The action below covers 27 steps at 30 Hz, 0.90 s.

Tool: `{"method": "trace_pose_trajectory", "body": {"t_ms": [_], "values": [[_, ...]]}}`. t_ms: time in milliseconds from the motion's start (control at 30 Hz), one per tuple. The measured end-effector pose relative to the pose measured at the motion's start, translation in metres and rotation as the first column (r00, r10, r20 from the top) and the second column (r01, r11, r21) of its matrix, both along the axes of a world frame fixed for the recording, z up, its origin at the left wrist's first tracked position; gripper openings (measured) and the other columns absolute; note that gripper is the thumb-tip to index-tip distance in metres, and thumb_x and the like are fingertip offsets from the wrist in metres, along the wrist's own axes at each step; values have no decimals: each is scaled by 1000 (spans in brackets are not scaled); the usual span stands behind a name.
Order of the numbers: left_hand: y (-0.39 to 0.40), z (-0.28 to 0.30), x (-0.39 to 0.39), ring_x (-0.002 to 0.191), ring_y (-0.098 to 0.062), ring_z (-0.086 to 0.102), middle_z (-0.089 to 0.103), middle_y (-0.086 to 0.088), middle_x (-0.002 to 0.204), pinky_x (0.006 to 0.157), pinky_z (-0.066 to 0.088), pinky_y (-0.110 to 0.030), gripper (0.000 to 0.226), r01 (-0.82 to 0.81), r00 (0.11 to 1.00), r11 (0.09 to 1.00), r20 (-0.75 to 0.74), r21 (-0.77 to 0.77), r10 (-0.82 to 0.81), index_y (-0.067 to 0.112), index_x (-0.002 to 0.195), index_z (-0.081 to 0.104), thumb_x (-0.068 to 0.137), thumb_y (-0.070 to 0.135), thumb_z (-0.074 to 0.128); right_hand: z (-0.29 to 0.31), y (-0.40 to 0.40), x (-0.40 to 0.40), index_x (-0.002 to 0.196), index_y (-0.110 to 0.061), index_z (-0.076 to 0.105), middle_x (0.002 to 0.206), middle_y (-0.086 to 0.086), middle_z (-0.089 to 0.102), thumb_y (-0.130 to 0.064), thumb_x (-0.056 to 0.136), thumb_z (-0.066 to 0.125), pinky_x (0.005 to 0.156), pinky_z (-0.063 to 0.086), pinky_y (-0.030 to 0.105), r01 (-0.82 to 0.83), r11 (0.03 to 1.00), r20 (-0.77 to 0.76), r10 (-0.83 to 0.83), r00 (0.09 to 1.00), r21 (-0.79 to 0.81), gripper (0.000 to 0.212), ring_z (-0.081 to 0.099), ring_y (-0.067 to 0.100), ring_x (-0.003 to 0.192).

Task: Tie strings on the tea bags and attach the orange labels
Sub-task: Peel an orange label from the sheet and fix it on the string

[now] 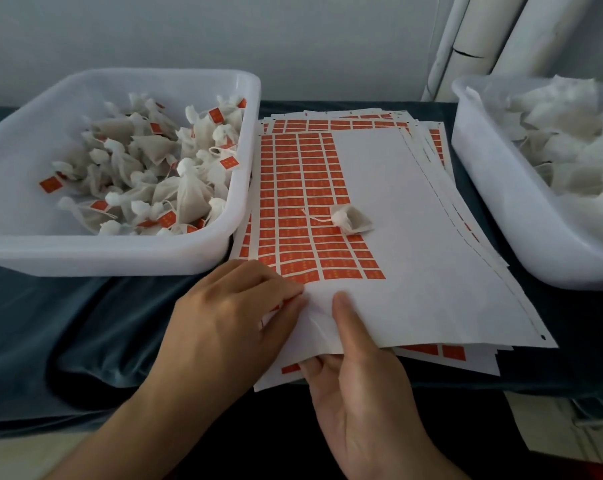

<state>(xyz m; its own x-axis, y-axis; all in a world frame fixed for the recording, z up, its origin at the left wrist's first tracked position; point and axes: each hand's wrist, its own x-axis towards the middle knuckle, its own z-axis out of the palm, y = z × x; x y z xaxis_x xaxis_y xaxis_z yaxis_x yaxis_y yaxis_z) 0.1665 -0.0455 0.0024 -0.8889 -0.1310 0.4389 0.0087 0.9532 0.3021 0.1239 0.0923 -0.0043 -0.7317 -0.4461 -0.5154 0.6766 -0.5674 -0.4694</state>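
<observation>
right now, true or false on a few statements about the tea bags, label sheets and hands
1. One tea bag lies on the top label sheet. True.
2. The left tub holds unlabelled bags only. False: many carry orange labels.
3. The right hand grips the sheet's near edge. True.
4. The left hand is inside the right tub. False: it is at the sheet's near left corner.
</observation>
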Motion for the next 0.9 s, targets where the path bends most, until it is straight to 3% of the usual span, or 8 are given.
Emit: {"method": "trace_pose_trajectory", "body": {"t_ms": [100,233,400,533,733,900], "values": [[-1,-1,1,98,-13,70,74,6,107,89,57,-31,32,20,999,999,42,38,-22,22,104,78,92,47,62,-1,0,0,117,-30,67,98,5,80,-34,84,71,66,65,45,18,999,9,-18,1000,27,33,78,27,84],[-1,0,3,106,-6,65,70,12,116,94,53,-29,45,23,997,983,69,181,-36,27,117,74,85,59,71,-1,-2,0,111,-31,69,97,4,80,-30,93,68,74,64,47,46,996,35,-49,998,76,19,78,26,84],[-4,3,-3,97,-10,70,74,8,106,88,61,-37,31,-4,998,974,55,226,-9,23,104,80,83,45,72,2,-4,-1,111,-33,69,102,5,79,-31,90,70,92,58,57,50,989,59,-59,997,136,21,76,31,96],[-7,2,-4,95,-8,71,75,8,103,86,62,-38,29,16,997,972,64,233,-32,20,101,81,85,42,70,3,-3,1,112,-31,69,98,4,80,-27,94,68,89,60,53,34,992,36,-39,999,120,19,78,27,92],[-7,-3,-4,95,-17,73,76,2,105,85,62,-44,27,19,999,992,39,122,-24,17,102,79,95,41,68,4,-4,2,115,-32,68,100,4,80,-29,92,69,90,60,54,37,994,30,-41,999,106,23,78,28,92],[-7,-2,0,110,-8,65,69,10,119,97,56,-37,53,66,992,972,88,227,-88,23,122,73,85,61,68,6,0,2,120,-29,68,102,6,80,-33,93,69,81,62,47,56,997,66,-59,996,50,27,78,28,89]]}}
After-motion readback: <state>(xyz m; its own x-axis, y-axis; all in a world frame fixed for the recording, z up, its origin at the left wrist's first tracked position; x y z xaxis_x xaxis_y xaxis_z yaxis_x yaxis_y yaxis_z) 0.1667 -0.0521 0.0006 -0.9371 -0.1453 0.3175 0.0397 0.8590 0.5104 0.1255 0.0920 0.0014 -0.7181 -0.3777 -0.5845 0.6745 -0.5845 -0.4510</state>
